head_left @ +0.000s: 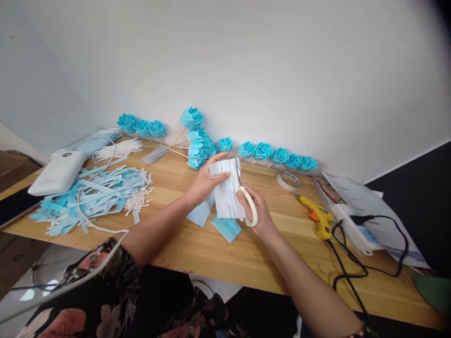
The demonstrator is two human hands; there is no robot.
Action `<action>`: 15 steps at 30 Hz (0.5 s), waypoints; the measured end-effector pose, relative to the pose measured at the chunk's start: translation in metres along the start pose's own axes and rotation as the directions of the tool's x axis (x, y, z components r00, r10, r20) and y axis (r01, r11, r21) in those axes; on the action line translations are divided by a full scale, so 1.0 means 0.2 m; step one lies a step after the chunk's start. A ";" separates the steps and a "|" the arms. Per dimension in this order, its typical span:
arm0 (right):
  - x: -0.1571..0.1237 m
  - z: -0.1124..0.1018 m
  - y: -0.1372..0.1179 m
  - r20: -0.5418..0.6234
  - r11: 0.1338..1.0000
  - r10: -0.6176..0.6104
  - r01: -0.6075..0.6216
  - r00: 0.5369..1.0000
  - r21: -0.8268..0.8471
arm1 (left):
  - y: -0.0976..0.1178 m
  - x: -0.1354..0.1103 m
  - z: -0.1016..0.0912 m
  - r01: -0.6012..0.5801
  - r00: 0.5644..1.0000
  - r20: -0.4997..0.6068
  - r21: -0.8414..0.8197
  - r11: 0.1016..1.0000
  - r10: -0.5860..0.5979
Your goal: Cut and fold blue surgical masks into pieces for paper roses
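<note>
My left hand [207, 182] pinches a pale blue pleated face mask [224, 197] between thumb and fingers, holding it up over the table. My right hand [259, 210] is wrapped round the white handles of a pair of scissors [251, 209]. The scissor blades lie along the mask's right edge, pointing away from me; whether they are parted cannot be made out. Beneath the mask, a pale blue piece [201, 212] and a brighter blue rectangular piece [227, 228] lie on the wooden table [183, 249].
Blue cut strips [102, 192] heap at the left beside a white power bank [58, 172] with a cable. Blue flowers [262, 151] line the wall. A yellow glue gun [319, 217], a power strip [362, 234], a tape roll [288, 180] and papers [373, 211] lie right.
</note>
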State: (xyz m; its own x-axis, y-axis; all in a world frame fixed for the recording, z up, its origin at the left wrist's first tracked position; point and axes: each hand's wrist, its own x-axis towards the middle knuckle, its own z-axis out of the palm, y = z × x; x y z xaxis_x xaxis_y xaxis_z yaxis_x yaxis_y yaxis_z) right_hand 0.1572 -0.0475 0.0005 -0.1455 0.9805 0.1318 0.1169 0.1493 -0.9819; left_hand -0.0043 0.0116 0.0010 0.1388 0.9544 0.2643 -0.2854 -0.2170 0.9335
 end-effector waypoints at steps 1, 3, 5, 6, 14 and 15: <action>0.00 0.00 0.00 -0.005 1.000 -0.001 0.001 1.000 -0.005 | 0.00 0.00 0.00 -0.006 1.000 0.002 0.006 1.000 0.006; 0.00 0.00 0.00 -0.013 1.000 -0.002 0.001 1.000 -0.014 | -0.01 0.00 -0.01 -0.016 1.000 0.003 0.019 1.000 0.016; 0.00 0.00 0.00 -0.011 1.000 -0.004 0.004 1.000 -0.020 | -0.01 0.01 -0.01 -0.021 1.000 -0.002 0.022 1.000 0.022; 0.00 0.00 0.00 -0.009 1.000 -0.007 0.007 1.000 -0.025 | -0.01 0.01 -0.01 -0.022 1.000 -0.003 0.021 1.000 0.022; 0.00 0.00 -0.02 0.005 0.999 -0.024 0.024 1.000 -0.039 | 0.00 0.00 -0.01 -0.024 1.000 0.016 0.009 1.000 0.024; 0.00 0.00 -0.03 0.002 0.999 -0.027 0.027 1.000 -0.037 | 0.01 0.00 -0.01 -0.021 0.999 0.027 0.013 1.000 0.021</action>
State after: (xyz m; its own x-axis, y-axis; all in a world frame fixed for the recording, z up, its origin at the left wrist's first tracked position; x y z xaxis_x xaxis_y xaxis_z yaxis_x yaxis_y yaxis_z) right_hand 0.1570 -0.0481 0.0056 -0.1504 0.9759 0.1580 0.1494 0.1804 -0.9722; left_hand -0.0058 0.0119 0.0018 0.1584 0.9439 0.2899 -0.2757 -0.2396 0.9309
